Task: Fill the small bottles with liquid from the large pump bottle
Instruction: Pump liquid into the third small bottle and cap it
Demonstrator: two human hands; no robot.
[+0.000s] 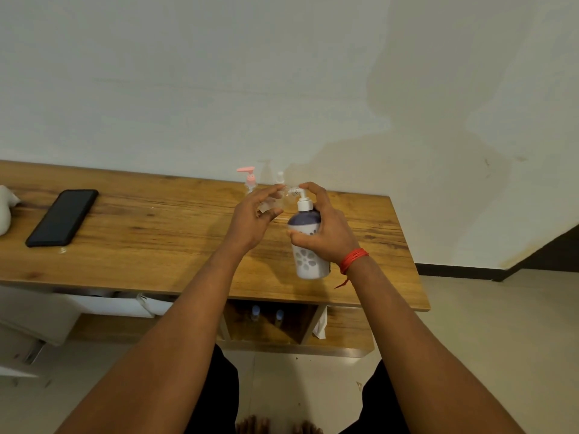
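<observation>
Pump bottle [308,245], white with a dark purple shoulder and a flower print, is up off the bench [156,239], gripped in the right hand [326,233]. The fingers wrap its body and the index finger rests on top of the white pump head. What is inside it cannot be seen through the opaque wall. The left hand [255,214] holds a small clear bottle [279,198] tilted on its side, fingers lightly curled around it, mouth right at the pump spout. It looks clear and I can't tell any liquid level in it. Behind the hands, near the wall, stands a small bottle with a pink pump [250,180], and a pale one [280,177] just beside it. A dark phone [62,217] lies flat well off to the left. On the lower shelf [269,336], two blue-capped bottles [255,314] stand upright.
</observation>
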